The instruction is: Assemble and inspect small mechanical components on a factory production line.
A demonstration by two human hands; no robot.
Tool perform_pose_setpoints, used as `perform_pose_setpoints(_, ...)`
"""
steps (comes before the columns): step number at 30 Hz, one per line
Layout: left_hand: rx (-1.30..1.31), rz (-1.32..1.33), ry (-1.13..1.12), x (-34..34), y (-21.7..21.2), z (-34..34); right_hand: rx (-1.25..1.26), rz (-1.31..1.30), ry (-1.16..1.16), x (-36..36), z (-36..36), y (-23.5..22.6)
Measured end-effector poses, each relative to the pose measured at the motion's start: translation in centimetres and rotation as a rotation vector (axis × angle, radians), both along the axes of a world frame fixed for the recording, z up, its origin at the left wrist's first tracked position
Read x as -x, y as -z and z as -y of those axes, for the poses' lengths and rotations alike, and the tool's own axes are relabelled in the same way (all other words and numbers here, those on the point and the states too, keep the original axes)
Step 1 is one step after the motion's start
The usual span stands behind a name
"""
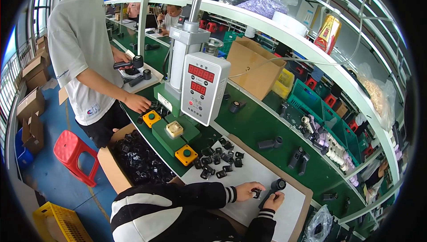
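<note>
Over a white sheet (249,184) on a board, my left hand (249,192) pinches a small black plastic part (256,193). Just to its right, my right hand (272,201) grips a dark grey handheld device (279,184) with a round head, tilted, its handle partly covered by the fingers. The part and the device are close together; whether they touch I cannot tell. Several small black parts (218,157) like the one in my left hand lie loose at the sheet's far left. Further off stands a press with a green base (187,132) and a pale nest (174,129).
Yellow button boxes (186,154) flank the press, under a white counter box (205,88). A co-worker (84,42) at left holds a similar device (131,63), the other hand near the press. More devices (271,143) lie on the green bench. A carton (115,166) holds black parts.
</note>
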State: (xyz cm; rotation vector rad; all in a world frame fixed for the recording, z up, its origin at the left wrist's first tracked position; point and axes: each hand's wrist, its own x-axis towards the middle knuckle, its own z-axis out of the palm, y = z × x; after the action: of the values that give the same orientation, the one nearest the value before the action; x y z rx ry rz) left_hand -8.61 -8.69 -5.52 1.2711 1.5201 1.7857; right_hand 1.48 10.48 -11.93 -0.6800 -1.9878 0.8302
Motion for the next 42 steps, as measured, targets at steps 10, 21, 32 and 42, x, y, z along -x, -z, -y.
perform_pose_setpoints(10,0.076,-0.212,-0.049,1.2,1.2,-3.4,0.035,-0.236,-0.033,-0.6,1.9,-4.0)
perform_pose_setpoints(21,0.093,0.072,0.010,-0.1,-2.4,-6.1,0.151,-0.121,-0.357,-2.4,0.7,-4.1)
perform_pose_setpoints(32,0.100,0.025,0.014,-1.2,-1.3,-7.9,0.413,-0.144,-0.500,-4.5,-0.5,-3.1)
perform_pose_setpoints(42,-0.086,-0.501,-0.384,-0.9,-0.6,-4.1,0.532,-0.129,-0.401,-4.3,1.3,-5.2)
